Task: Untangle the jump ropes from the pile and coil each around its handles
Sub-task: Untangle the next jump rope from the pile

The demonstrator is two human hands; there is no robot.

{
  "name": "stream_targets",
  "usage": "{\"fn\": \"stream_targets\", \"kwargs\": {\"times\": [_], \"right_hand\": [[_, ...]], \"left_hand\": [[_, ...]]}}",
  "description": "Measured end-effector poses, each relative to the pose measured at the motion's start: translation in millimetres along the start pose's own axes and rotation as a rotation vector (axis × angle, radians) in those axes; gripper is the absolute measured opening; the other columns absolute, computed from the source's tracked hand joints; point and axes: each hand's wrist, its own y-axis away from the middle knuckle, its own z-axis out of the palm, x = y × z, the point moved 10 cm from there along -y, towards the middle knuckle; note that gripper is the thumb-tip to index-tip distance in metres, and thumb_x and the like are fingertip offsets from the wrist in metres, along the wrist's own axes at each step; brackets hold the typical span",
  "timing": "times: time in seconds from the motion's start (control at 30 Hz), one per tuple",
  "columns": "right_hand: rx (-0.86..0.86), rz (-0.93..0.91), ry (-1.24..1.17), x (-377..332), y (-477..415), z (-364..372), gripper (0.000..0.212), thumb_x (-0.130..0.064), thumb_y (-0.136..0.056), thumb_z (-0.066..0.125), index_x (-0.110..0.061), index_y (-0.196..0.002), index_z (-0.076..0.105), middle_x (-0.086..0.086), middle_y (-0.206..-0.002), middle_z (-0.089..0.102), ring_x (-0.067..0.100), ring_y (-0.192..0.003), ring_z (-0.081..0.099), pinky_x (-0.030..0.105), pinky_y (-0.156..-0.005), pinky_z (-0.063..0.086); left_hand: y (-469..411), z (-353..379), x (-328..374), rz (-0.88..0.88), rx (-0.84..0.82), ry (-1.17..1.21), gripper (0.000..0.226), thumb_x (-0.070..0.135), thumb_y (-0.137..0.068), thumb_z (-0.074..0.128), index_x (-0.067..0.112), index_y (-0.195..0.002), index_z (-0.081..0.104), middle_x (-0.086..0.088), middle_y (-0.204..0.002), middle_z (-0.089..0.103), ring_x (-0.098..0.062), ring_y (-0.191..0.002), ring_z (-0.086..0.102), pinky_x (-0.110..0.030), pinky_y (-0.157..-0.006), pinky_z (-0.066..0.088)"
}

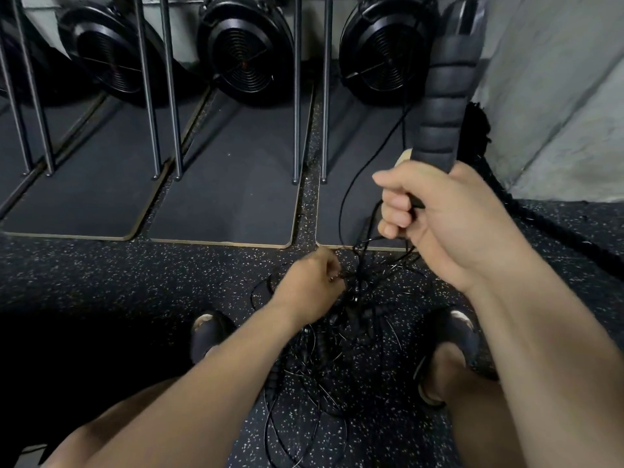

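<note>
We see the right hand [449,217] raised in front of us, its fingers curled tight around the lower end of a black ribbed handle [440,106], which stands nearly upright and reaches to the top edge of the view. The thumb lies across the curled fingers. A thin black cord [341,217] runs from up near the handle in a long curve down to the tangle below.

The left hand [310,282] is lower, at the upper edge of the pile of jump ropes [337,349]. Its fingers are bunched together and pinch thin cords where several strands cross; we cannot tell how many strands it holds.

The pile lies on the speckled rubber floor [135,282] between the two shoes, the left shoe [209,332] and the right shoe [456,336]. It is a loose heap of thin black loops that spreads toward the bottom of the view, with at least one more ribbed handle [368,314] lying in it.

Beyond the pile we see dark mats [229,184] side by side, upright metal bars [297,96] standing on them, and three round black fan housings [244,52] in a row. A thick braided rope [526,211] trails along the floor at the right, beside a pale wall [557,96].
</note>
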Motion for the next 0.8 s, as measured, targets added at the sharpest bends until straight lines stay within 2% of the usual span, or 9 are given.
{"fn": "stream_targets", "kwargs": {"times": [0.13,0.2,0.27,0.4,0.5,0.57,0.63,0.67,0.8], "right_hand": [[-0.054,-0.010,-0.081,-14.7,5.7,7.0,0.042,-0.005,-0.100,0.063,-0.020,-0.066,0.043,0.004,-0.067,0.032,0.020,-0.062,0.029,0.033,-0.056,0.040],[-0.064,-0.018,-0.093,-20.6,7.6,8.3,0.040,-0.005,-0.100,0.062,-0.019,-0.068,0.044,0.003,-0.066,0.035,0.020,-0.061,0.030,0.033,-0.056,0.041],[-0.033,-0.029,-0.087,-25.6,8.5,0.4,0.034,-0.006,-0.102,0.062,-0.018,-0.074,0.047,0.003,-0.066,0.039,0.019,-0.059,0.034,0.033,-0.056,0.044],[0.041,-0.034,-0.081,-29.7,8.4,-21.7,0.023,-0.008,-0.103,0.062,-0.018,-0.086,0.051,0.003,-0.065,0.041,0.018,-0.058,0.037,0.033,-0.056,0.045],[0.053,-0.026,-0.068,-27.1,8.2,-24.6,0.024,-0.008,-0.103,0.063,-0.019,-0.084,0.052,0.003,-0.065,0.041,0.019,-0.057,0.037,0.033,-0.055,0.045],[0.053,-0.023,-0.052,-25.6,8.0,-21.4,0.022,-0.007,-0.102,0.063,-0.017,-0.085,0.053,0.003,-0.065,0.043,0.019,-0.057,0.037,0.034,-0.055,0.046],[0.057,-0.025,-0.049,-24.9,8.0,-18.0,0.020,-0.007,-0.102,0.062,-0.016,-0.087,0.053,0.003,-0.065,0.044,0.019,-0.057,0.038,0.033,-0.054,0.046],[0.060,-0.027,-0.049,-24.9,8.0,-17.1,0.019,-0.006,-0.102,0.062,-0.015,-0.087,0.053,0.004,-0.065,0.044,0.019,-0.057,0.038,0.033,-0.054,0.046],[0.047,-0.007,-0.128,-23.5,9.6,-12.1,0.021,-0.006,-0.102,0.061,-0.016,-0.085,0.053,0.004,-0.066,0.046,0.018,-0.056,0.038,0.031,-0.054,0.045]], "left_hand": [[-8.6,19.2,16.2,0.125,0.083,0.097,0.022,0.022,-0.098,0.075,0.023,-0.120,0.075,0.011,-0.114,0.069,-0.007,-0.100,0.064,-0.017,-0.089,0.046],[-9.3,26.7,26.4,0.180,0.087,0.113,0.023,0.011,-0.097,0.074,0.023,-0.116,0.080,0.007,-0.115,0.075,-0.010,-0.105,0.069,-0.021,-0.096,0.051],[-10.1,25.9,28.9,0.180,0.123,0.100,0.025,0.010,-0.096,0.075,0.025,-0.115,0.082,0.007,-0.115,0.078,-0.010,-0.104,0.071,-0.024,-0.097,0.054],[-9.7,14.1,25.3,0.177,0.127,0.283,0.012,0.014,-0.087,0.085,0.024,-0.095,0.082,0.011,-0.102,0.074,-0.006,-0.090,0.070,-0.028,-0.089,0.056],[-3.7,14.0,39.9,0.192,-0.081,0.450,0.008,0.014,-0.091,0.084,0.015,-0.095,0.076,0.012,-0.107,0.078,-0.013,-0.097,0.074,-0.031,-0.092,0.058],[2.1,9.3,50.2,0.196,-0.159,0.519,0.005,0.020,-0.096,0.081,0.017,-0.095,0.077,0.016,-0.094,0.076,-0.007,-0.082,0.069,-0.022,-0.079,0.053],[4.0,-1.9,51.5,0.228,-0.108,0.452,0.012,0.034,-0.098,0.078,0.027,-0.088,0.076,0.012,-0.076,0.067,-0.005,-0.067,0.057,-0.024,-0.067,0.047],[3.4,-6.9,48.5,0.239,-0.064,0.398,0.011,0.038,-0.097,0.077,0.030,-0.090,0.077,0.010,-0.076,0.069,-0.006,-0.067,0.057,-0.026,-0.067,0.048],[4.4,-10.1,39.2,0.211,-0.031,0.389,0.017,0.038,-0.092,0.084,0.028,-0.102,0.075,0.012,-0.094,0.079,-0.005,-0.087,0.074,-0.029,-0.084,0.059]]}}
